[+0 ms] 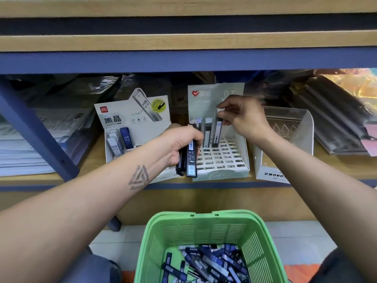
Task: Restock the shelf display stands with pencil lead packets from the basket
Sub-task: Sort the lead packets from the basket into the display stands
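Centre frame, on the wooden shelf [346, 166], I see a pale card display stand [228, 172] with a white grid of slots. My right hand [242, 117] pinches the white cap of a slim dark lead packet [217, 131] standing upright in the grid. My left hand [179, 146] grips a bundle of packets [190, 160], fingers curled round. Lower centre, a green slatted plastic basket [163, 242] holds loose packets.

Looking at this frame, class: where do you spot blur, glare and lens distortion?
Head view: the right hand is a little motion-blurred at the fingers; glare washes out the foil at top right; the wide lens bows the shelf edge; the basket and the packets in the left hand stay sharp.
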{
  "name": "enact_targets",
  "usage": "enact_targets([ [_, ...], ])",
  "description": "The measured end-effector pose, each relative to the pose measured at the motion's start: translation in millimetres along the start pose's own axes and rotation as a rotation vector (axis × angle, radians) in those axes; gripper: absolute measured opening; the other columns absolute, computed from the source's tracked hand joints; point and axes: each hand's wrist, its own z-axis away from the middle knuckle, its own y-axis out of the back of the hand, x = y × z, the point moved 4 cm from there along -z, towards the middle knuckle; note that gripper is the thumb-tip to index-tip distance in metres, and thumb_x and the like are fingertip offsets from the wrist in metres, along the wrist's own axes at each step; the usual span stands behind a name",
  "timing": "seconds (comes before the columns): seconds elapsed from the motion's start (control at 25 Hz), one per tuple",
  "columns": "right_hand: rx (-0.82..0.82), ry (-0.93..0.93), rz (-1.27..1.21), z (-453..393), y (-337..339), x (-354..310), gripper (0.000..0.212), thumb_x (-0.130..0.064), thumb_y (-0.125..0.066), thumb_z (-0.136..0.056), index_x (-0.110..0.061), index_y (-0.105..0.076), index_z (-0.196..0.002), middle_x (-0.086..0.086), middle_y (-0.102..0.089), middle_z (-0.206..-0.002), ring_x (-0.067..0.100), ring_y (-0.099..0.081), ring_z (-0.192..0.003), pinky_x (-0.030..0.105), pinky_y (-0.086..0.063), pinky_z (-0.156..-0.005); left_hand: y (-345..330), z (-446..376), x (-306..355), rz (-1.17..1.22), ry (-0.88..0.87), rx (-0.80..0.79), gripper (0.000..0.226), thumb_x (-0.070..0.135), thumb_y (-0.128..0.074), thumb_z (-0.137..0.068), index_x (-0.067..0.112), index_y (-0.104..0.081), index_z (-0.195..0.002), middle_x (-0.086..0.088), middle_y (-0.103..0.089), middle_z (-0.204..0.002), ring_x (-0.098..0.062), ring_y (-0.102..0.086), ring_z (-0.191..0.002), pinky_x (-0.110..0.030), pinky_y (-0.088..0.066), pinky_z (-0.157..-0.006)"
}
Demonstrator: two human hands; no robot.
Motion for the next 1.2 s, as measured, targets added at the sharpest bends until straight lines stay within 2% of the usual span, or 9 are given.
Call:
enact_targets([
  [0.28, 0.043, 0.008, -0.025, -2, 0, 2, 0.018, 0.001, -0.071, -0.089, -0.017, -0.068, -0.093, 0.005, -0.067, -0.073, 0.008, -0.063, -0.057, 0.021, -0.055, -0.062, -2, 0, -3, -0.001, 0.0, -0.055, 0.013, -0.011, -0.054, -0.073, 0.001, -0.055, -0.079, -0.019, -0.056, -0.067, -0.025, -0.057, -0.05, -0.031, -0.054, -0.053],
  [0.44, -0.063, -0.023, 0.024, -1, -6, 6, 0.017, -0.002, -0.07, -0.091, -0.019, -0.071, -0.09, 0.002, -0.069, -0.073, 0.008, -0.064, -0.058, 0.026, -0.056, -0.065, -3, 0, -5, -0.006, 0.02, -0.09, 0.013, -0.012, -0.055, -0.073, 0.001, -0.054, -0.075, -0.018, -0.056, -0.064, -0.028, -0.059, -0.055, -0.032, -0.055, -0.055],
  [0.52, -0.103, -0.021, 0.135, 1, -11, 7, 0.013, -0.007, -0.069, -0.093, -0.016, -0.076, -0.098, -0.003, -0.071, -0.081, 0.006, -0.064, -0.069, 0.025, -0.053, -0.073, -3, 1, -6, -0.022, 0.029, -0.108, 0.012, -0.011, -0.054, -0.074, 0.001, -0.054, -0.073, -0.02, -0.057, -0.064, -0.028, -0.058, -0.055, -0.031, -0.055, -0.054],
  [0.64, -0.031, 0.075, 0.341, 4, -11, 3, 0.015, -0.01, -0.07, -0.092, -0.012, -0.078, -0.105, -0.001, -0.073, -0.099, 0.012, -0.065, -0.091, 0.021, -0.046, -0.084, -3, 1, -8, -0.033, 0.043, -0.134, 0.011, -0.01, -0.054, -0.074, 0.001, -0.055, -0.075, -0.02, -0.059, -0.064, -0.028, -0.06, -0.055, -0.031, -0.055, -0.057],
  [0.8, 0.019, 0.072, 0.39, 11, -10, 6, 0.012, -0.013, -0.069, -0.091, -0.015, -0.076, -0.101, 0.002, -0.074, -0.089, 0.024, -0.069, -0.086, 0.037, -0.056, -0.08, -3, 3, -9, 0.017, 0.047, -0.154, 0.014, -0.01, -0.054, -0.078, 0.0, -0.056, -0.087, -0.019, -0.059, -0.065, -0.025, -0.064, -0.053, -0.033, -0.057, -0.057],
  [0.96, 0.023, 0.084, 0.513, 19, -5, -7, 0.023, -0.025, -0.066, -0.094, -0.018, -0.073, -0.115, 0.001, -0.073, -0.108, 0.021, -0.067, -0.095, 0.036, -0.054, -0.084, -5, 8, -8, 0.034, -0.001, -0.163, 0.012, -0.013, -0.054, -0.079, -0.001, -0.054, -0.082, -0.021, -0.057, -0.068, -0.026, -0.063, -0.053, -0.034, -0.057, -0.054],
  [1.0, 0.057, 0.072, 0.474, 21, -4, -12, 0.023, -0.026, -0.066, -0.094, -0.018, -0.073, -0.114, -0.001, -0.073, -0.106, 0.018, -0.067, -0.091, 0.033, -0.053, -0.082, -7, 9, -8, 0.031, -0.013, -0.168, 0.012, -0.013, -0.054, -0.079, -0.001, -0.053, -0.079, -0.022, -0.057, -0.069, -0.026, -0.063, -0.052, -0.034, -0.056, -0.053],
  [1.08, 0.07, -0.055, 0.223, 28, -6, -14, 0.016, -0.027, -0.068, -0.092, -0.019, -0.075, -0.103, -0.005, -0.074, -0.094, 0.013, -0.067, -0.082, 0.028, -0.052, -0.073, -11, 11, -9, 0.034, -0.039, -0.169, 0.012, -0.014, -0.054, -0.077, -0.003, -0.053, -0.082, -0.024, -0.057, -0.069, -0.03, -0.062, -0.056, -0.036, -0.055, -0.056],
  [1.2, -0.127, -0.362, -0.271, 39, -21, -8, 0.014, -0.018, -0.074, -0.09, -0.011, -0.074, -0.102, 0.006, -0.075, -0.086, 0.018, -0.067, -0.069, 0.024, -0.05, -0.056, -18, 14, -7, 0.053, -0.074, -0.186, 0.02, -0.015, -0.055, -0.077, -0.007, -0.058, -0.095, -0.027, -0.06, -0.075, -0.032, -0.065, -0.061, -0.035, -0.056, -0.055],
])
